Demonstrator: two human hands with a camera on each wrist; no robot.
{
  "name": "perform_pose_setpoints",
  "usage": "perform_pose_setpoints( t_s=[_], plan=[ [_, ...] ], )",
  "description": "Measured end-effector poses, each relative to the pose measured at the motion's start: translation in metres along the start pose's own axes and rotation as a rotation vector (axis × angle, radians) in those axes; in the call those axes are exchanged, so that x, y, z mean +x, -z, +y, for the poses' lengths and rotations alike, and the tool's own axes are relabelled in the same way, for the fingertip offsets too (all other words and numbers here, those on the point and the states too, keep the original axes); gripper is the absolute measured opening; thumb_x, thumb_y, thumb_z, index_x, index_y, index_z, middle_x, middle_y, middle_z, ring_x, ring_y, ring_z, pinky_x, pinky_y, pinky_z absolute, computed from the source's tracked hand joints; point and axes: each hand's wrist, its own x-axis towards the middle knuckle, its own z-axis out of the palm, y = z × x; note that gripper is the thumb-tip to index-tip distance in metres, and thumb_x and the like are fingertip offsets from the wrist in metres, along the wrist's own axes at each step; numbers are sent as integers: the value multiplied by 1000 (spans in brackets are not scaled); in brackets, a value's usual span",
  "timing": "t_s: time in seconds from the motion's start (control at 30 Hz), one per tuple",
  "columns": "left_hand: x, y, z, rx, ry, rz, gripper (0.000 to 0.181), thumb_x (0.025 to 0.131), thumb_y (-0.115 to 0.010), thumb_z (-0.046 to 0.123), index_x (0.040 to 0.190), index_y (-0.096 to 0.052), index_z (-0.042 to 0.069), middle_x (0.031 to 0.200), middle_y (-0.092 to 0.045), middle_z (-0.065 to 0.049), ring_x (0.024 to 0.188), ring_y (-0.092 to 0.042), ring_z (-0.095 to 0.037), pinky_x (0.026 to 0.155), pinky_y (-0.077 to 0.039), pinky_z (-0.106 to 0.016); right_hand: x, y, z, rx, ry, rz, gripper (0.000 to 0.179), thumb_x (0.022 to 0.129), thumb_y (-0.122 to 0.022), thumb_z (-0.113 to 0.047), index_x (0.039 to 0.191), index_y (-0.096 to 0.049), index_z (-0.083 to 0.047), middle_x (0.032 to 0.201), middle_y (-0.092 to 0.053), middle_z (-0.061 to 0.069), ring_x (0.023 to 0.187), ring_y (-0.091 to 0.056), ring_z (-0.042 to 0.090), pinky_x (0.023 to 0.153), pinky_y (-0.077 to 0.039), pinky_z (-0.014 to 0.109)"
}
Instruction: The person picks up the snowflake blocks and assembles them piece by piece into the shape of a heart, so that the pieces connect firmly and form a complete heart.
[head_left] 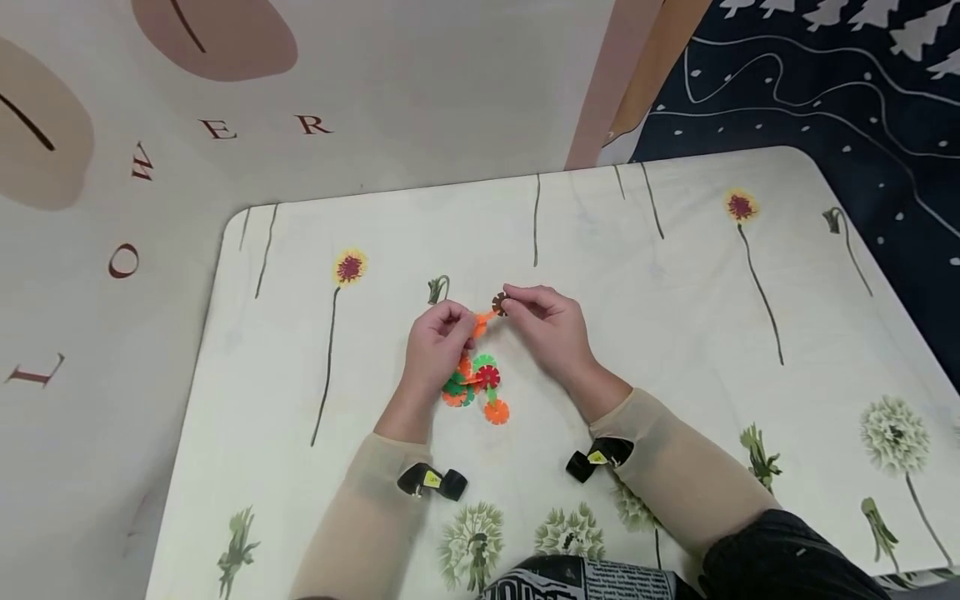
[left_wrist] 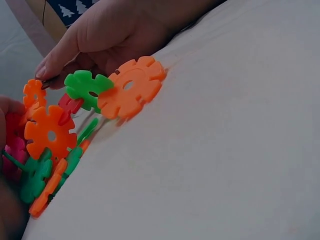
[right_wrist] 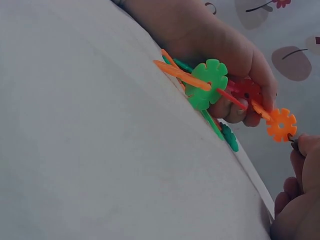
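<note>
One brown disc [head_left: 499, 303] pinched in right hand [head_left: 549, 327], touching orange disc [right_wrist: 288, 120] | left hand [head_left: 438, 343] pinches multicoloured disc cluster [head_left: 487, 377] | white table [head_left: 660, 308] beneath

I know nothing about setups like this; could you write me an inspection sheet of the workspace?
Surface: pale tabletop with printed flowers.
Job's things: linked flower-shaped discs, including orange, green and red; one dark brown disc.
Clutter: nothing seen.
Grippers: bare hands; left hand holds the linked discs, right hand pinches the brown disc; black devices on both wrists.
Cables: nothing seen.
Surroundings: pale lettered surface; dark blue area printed with white trees.
</note>
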Motion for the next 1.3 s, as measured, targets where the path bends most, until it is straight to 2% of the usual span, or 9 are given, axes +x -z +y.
perform_pose_setpoints(
  t_s=[0.2, 0.4, 0.77, 0.9, 1.03, 1.13, 1.2, 1.3],
  plan=[
    [0, 2, 1, -24, 19, -7, 12, 105, -65, 8, 96, -68, 1, 76, -65, -9, 63, -61, -20, 61, -58, -24, 0, 0, -2, 23, -25, 12, 25, 94, -81, -2, 117, -78, 6, 106, -80, 15, 96, -78, 15, 90, -62, 30],
    [0, 3, 0, -82, 25, -15, 11, 105, -65, 6, 98, -69, -1, 80, -67, -9, 64, -64, -18, 63, -59, -24, -1, 2, -1, 29, -36, 6, 20, 92, -83, 1, 112, -80, 4, 101, -80, 14, 89, -78, 12, 84, -62, 26],
    [-1, 5, 0, -120, -8, -64, 13, 106, -64, 4, 97, -65, -5, 77, -67, -8, 65, -64, -17, 64, -58, -23, -1, -1, -1, 52, 17, -11, 22, 90, -82, 6, 112, -78, 8, 98, -81, 8, 88, -77, 11, 79, -62, 25],
    [0, 3, 1, -125, 22, -48, 13, 106, -64, 4, 98, -64, -5, 77, -67, -8, 64, -64, -17, 63, -58, -24, -1, -1, -1, 36, 24, -33, 26, 94, -79, 5, 119, -76, 7, 100, -80, 10, 90, -75, 11, 80, -60, 23],
    [-1, 1, 3, -129, 71, -19, 13, 108, -61, 8, 99, -64, -1, 79, -67, -8, 64, -64, -17, 61, -57, -24, 0, -1, -2, 2, 9, -77, 40, 101, -70, 2, 141, -67, 1, 110, -76, 15, 99, -70, 16, 89, -56, 26],
    [0, 0, 4, -142, 101, 17, 13, 109, -59, 11, 100, -64, 2, 81, -65, -8, 65, -65, -16, 61, -58, -24, 1, -2, -2, -87, -5, -92, 41, 103, -65, -2, 144, -64, -3, 115, -72, 13, 106, -66, 20, 96, -54, 32],
    [0, 0, 4, -159, 110, 33, 13, 109, -59, 12, 100, -63, 3, 83, -64, -8, 66, -65, -16, 62, -58, -23, 2, -1, -2, -217, 15, -125, 36, 102, -64, -4, 137, -69, -3, 118, -71, 11, 113, -64, 22, 102, -52, 36],
    [1, -1, 5, -193, 118, 37, 13, 109, -58, 11, 101, -62, 4, 83, -64, -8, 66, -65, -15, 61, -57, -22, 2, 0, 0, -469, 98, -254, 27, 97, -68, -6, 123, -75, -6, 129, -70, 9, 127, -56, 28, 112, -44, 45]
  ],
)
